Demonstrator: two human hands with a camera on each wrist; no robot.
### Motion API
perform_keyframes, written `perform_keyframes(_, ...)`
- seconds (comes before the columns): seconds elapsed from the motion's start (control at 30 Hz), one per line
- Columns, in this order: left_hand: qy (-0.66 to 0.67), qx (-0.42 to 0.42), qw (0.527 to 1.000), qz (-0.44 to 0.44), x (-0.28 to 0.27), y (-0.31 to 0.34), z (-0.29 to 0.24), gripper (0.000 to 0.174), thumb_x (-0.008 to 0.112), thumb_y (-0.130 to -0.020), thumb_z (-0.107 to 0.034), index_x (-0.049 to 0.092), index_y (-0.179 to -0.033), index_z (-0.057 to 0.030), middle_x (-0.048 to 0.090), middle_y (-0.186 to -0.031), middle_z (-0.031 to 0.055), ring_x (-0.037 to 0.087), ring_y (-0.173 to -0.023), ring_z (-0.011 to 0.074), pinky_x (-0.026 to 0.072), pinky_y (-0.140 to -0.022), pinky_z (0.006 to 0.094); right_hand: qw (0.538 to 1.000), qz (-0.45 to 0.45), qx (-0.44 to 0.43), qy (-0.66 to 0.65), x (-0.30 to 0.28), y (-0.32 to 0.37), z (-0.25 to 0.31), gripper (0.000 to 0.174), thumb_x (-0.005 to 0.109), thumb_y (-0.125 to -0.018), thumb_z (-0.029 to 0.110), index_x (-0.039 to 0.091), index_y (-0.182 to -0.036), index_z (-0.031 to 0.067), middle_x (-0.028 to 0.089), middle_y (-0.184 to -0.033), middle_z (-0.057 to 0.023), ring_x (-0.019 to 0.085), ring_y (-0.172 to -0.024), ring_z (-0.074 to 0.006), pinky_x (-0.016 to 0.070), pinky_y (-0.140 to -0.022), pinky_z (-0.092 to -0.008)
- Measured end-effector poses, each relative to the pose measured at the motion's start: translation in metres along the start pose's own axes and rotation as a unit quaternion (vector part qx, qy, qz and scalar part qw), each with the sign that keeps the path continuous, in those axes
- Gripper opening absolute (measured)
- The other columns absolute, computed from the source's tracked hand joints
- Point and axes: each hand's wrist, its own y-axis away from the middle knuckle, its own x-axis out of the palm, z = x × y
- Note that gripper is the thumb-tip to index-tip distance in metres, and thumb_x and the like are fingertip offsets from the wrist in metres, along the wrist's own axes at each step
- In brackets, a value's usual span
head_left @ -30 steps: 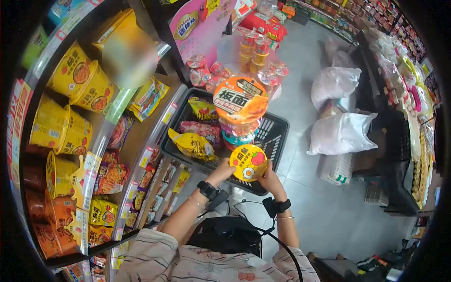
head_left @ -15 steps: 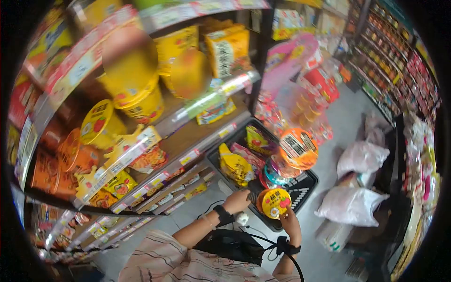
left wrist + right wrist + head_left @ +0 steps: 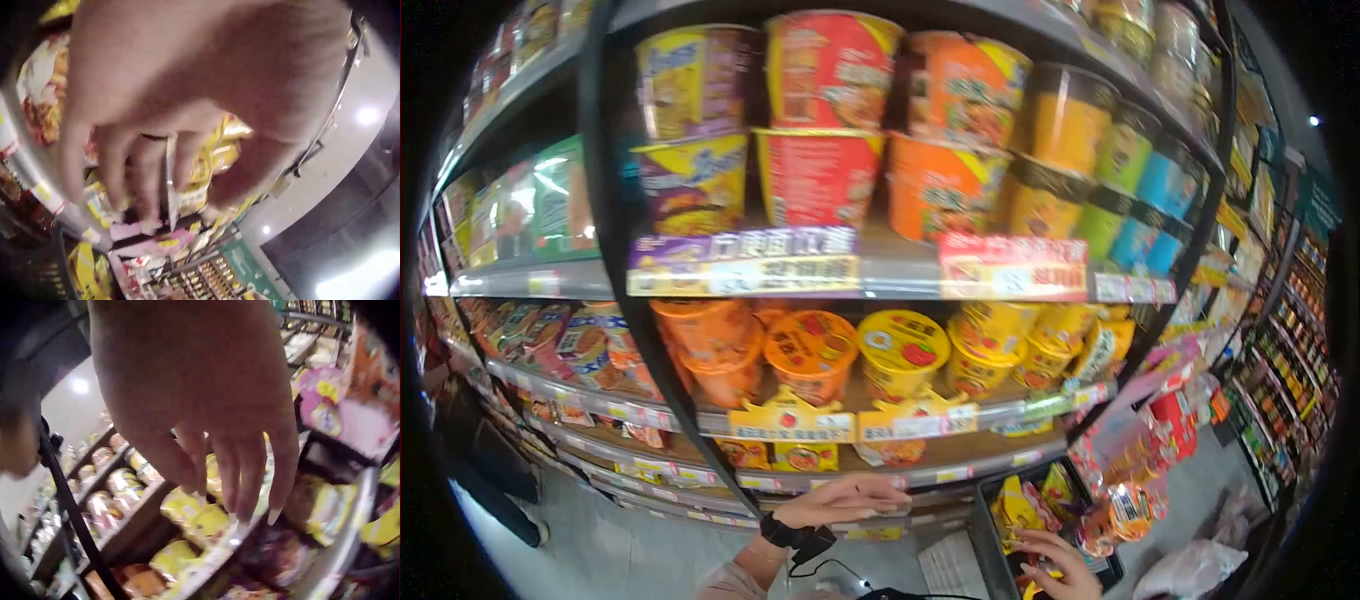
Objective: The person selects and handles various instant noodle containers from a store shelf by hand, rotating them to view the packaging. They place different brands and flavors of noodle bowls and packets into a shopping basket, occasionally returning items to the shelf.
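Observation:
In the head view my left hand [image 3: 845, 502] reaches out before the lower shelves, fingers extended and holding nothing; the left wrist view shows the same hand [image 3: 187, 69] with its fingers spread. My right hand [image 3: 1060, 562] is over the near part of the black basket [image 3: 984, 530], its fingers loosely bent. Part of a yellow cup [image 3: 1042, 586] shows just below that hand. Nothing is visible between the fingers of the right hand [image 3: 206, 381] in the right wrist view. Yellow packets [image 3: 1022, 506] and an orange-lidded cup [image 3: 1131, 509] are in the basket.
A shelf ahead carries yellow noodle cups [image 3: 903, 350] and orange ones [image 3: 811, 352], with a row of price labels [image 3: 915, 424] along its edge. More stacked cups stand above. White bags [image 3: 1195, 568] are on the floor at right; another person's legs [image 3: 495, 490] are at left.
The view has swung toward the shelves. The yellow cup that both hands held is now low in the basket area; my left hand has come away from it, and the right hand's fingers have loosened.

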Motion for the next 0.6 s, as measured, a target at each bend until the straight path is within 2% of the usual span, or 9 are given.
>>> perform_keyframes(0.03, -0.07, 0.059, 0.995, -0.048, -0.003, 0.005, -0.025, 0.031, 0.046, -0.087, -0.003, 0.042, -0.118, -0.0022, 0.048, -0.118, 0.0167, 0.047, -0.112, 0.0291, 0.0371, -0.095, 0.0408, 0.996, 0.06, -0.067, 0.005, -0.012, -0.025, 0.02, 0.035, 0.052, -0.087, 0.012, 0.048, -0.121, 0.0047, 0.044, -0.129, -0.0152, 0.044, -0.116, -0.0291, 0.0358, -0.094, -0.0347)
perform_keyframes(0.1, -0.188, 0.176, 0.955, -0.145, -0.006, 0.016, -0.079, 0.025, 0.046, -0.086, -0.002, 0.044, -0.11, 0.0003, 0.051, -0.111, 0.0159, 0.05, -0.108, 0.0273, 0.0388, -0.093, 0.0399, 0.96, 0.193, -0.203, 0.002, -0.033, -0.081, 0.057, 0.063, 0.06, -0.079, 0.003, 0.029, -0.133, 0.006, 0.037, -0.132, -0.0173, 0.036, -0.123, -0.0276, 0.0344, -0.097, -0.0384)
perform_keyframes(0.17, -0.363, 0.307, 0.869, -0.139, -0.003, 0.019, -0.144, 0.029, 0.042, -0.084, 0.007, 0.042, -0.112, 0.0026, 0.048, -0.115, 0.0145, 0.048, -0.111, 0.0263, 0.0356, -0.097, 0.0393, 0.939, 0.225, -0.255, 0.049, -0.047, -0.129, 0.099, 0.076, 0.066, -0.076, 0.007, 0.02, -0.137, 0.0064, 0.029, -0.137, -0.0192, 0.028, -0.128, -0.0291, 0.0277, -0.101, -0.0412)
perform_keyframes(0.23, -0.461, 0.402, 0.774, -0.163, -0.002, 0.011, -0.196, 0.037, 0.042, -0.08, 0.01, 0.041, -0.116, 0.002, 0.045, -0.119, 0.0148, 0.046, -0.113, 0.0253, 0.0342, -0.098, 0.0384, 0.972, 0.118, -0.195, 0.053, -0.053, -0.165, 0.14, 0.075, 0.065, -0.077, 0.014, 0.02, -0.137, 0.0056, 0.029, -0.138, -0.0177, 0.028, -0.128, -0.029, 0.0274, -0.101, -0.0414)
perform_keyframes(0.27, -0.444, 0.421, 0.767, -0.191, 0.0, 0.002, -0.218, 0.04, 0.043, -0.079, 0.009, 0.04, -0.118, 0.0022, 0.044, -0.121, 0.0154, 0.044, -0.115, 0.0249, 0.0329, -0.099, 0.0381, 0.974, 0.038, -0.221, 0.027, -0.052, -0.191, 0.149, 0.072, 0.063, -0.079, 0.017, 0.021, -0.137, 0.0057, 0.028, -0.138, -0.0168, 0.029, -0.128, -0.0287, 0.0274, -0.101, -0.0403)
perform_keyframes(0.37, -0.456, 0.479, 0.698, -0.273, 0.008, -0.041, -0.271, 0.045, 0.047, -0.079, 0.005, 0.036, -0.123, 0.0041, 0.04, -0.126, 0.0171, 0.037, -0.121, 0.0242, 0.0298, -0.1, 0.0377, 0.957, -0.147, -0.238, -0.078, -0.046, -0.27, 0.179, 0.066, 0.058, -0.084, 0.02, 0.021, -0.136, 0.001, 0.029, -0.138, -0.0161, 0.033, -0.125, -0.0265, 0.0313, -0.099, -0.0366)
perform_keyframes(0.43, -0.492, 0.502, 0.647, -0.296, -0.005, -0.076, -0.301, 0.052, 0.053, -0.077, -0.002, 0.033, -0.124, 0.0064, 0.037, -0.128, 0.0201, 0.035, -0.123, 0.0272, 0.0293, -0.101, 0.0371, 0.935, -0.197, -0.293, -0.046, -0.049, -0.321, 0.178, 0.066, 0.059, -0.084, 0.023, 0.023, -0.134, -0.0019, 0.034, -0.134, -0.0195, 0.037, -0.122, -0.0259, 0.0359, -0.095, -0.0353)
perform_keyframes(0.5, -0.534, 0.494, 0.576, -0.373, -0.027, -0.111, -0.323, 0.063, 0.059, -0.073, -0.01, 0.03, -0.126, 0.0087, 0.041, -0.123, 0.026, 0.038, -0.12, 0.0327, 0.0327, -0.098, 0.0358, 0.916, -0.277, -0.289, 0.002, -0.041, -0.358, 0.184, 0.069, 0.059, -0.083, 0.024, 0.022, -0.134, -0.0038, 0.036, -0.131, -0.0223, 0.038, -0.121, -0.0262, 0.0363, -0.095, -0.0348)
perform_keyframes(0.6, -0.562, 0.355, 0.64, -0.386, -0.026, -0.13, -0.347, 0.073, 0.061, -0.07, -0.015, 0.025, -0.127, 0.0122, 0.046, -0.115, 0.0309, 0.045, -0.112, 0.0381, 0.038, -0.093, 0.036, 0.886, -0.325, -0.33, -0.012, -0.039, -0.402, 0.189, 0.074, 0.06, -0.082, 0.026, 0.018, -0.133, -0.0063, 0.039, -0.128, -0.0248, 0.043, -0.117, -0.0275, 0.0375, -0.094, -0.0343)
